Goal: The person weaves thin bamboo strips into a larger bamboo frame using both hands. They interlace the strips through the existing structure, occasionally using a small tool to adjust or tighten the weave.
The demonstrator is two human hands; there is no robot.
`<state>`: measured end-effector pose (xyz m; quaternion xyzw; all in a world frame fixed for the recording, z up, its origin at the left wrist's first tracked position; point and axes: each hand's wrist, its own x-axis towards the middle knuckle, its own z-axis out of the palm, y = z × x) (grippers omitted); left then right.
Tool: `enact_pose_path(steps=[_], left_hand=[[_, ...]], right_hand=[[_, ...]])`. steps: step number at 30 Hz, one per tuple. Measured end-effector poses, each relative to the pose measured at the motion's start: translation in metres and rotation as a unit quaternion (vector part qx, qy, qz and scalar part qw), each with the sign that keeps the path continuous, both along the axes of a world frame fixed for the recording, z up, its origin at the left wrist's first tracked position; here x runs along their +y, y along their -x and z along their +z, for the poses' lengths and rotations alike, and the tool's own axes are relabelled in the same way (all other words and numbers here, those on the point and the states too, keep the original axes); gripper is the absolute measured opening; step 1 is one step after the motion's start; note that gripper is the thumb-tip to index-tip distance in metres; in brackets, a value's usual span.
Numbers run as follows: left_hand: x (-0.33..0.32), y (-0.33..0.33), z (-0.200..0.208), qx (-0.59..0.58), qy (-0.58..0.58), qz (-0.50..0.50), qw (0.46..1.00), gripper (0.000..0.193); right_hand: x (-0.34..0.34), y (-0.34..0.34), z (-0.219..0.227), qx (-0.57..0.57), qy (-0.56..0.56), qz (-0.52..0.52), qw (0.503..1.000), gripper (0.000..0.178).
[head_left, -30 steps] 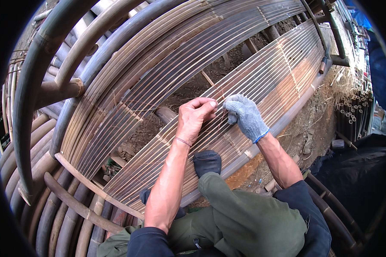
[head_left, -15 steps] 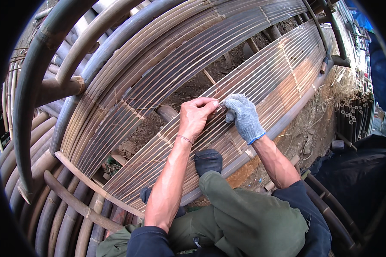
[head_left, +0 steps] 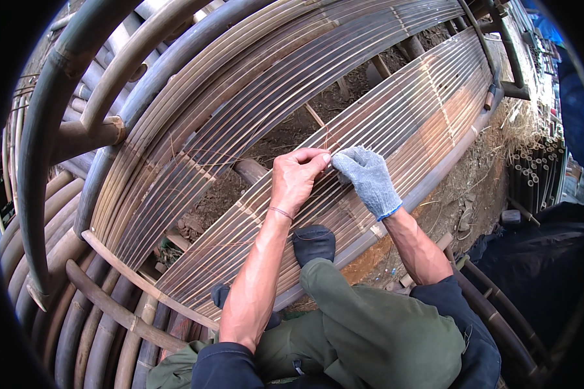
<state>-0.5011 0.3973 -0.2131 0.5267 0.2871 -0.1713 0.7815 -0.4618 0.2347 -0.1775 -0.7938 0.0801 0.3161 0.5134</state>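
Observation:
My bare left hand (head_left: pixel 295 176) is closed in a pinch, thumb against forefinger, on a thin brown wire-like strand (head_left: pixel 327 137). Right beside its fingertips, my right hand (head_left: pixel 368 178) wears a grey knitted glove with a blue cuff; its fingers are curled together at the same spot. The glove hides most of what it grips. Both hands are just above a panel of long, narrow bamboo slats (head_left: pixel 409 123), set side by side with thin pale lines between them. More of the fine brown strand loops loosely over the slats to the left of my hand.
A dark shoe (head_left: pixel 314 245) rests on the slats close below my hands. A second slatted panel (head_left: pixel 259 107) curves beyond a gap showing soil. Thick bamboo poles (head_left: pixel 42 149) rise at the left. Bundled bamboo tubes (head_left: pixel 535 165) and dark sheeting (head_left: pixel 532 259) are at the right.
The gloved fingers of my right hand have turned slightly and come up closer against my left fingertips. My left hand has hardly moved and keeps its pinch.

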Motion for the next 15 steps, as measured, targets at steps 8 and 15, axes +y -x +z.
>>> enact_pose_path(steps=[8,15], left_hand=[[0.0,0.007,0.001,0.03,0.002,0.006,1.0,0.019],[0.01,0.005,-0.01,0.052,-0.063,-0.036,0.996,0.016]], right_hand=[[-0.002,0.004,-0.008,-0.026,0.02,-0.041,0.999,0.021],[-0.002,-0.008,0.0,0.124,-0.342,-0.273,0.891,0.019]])
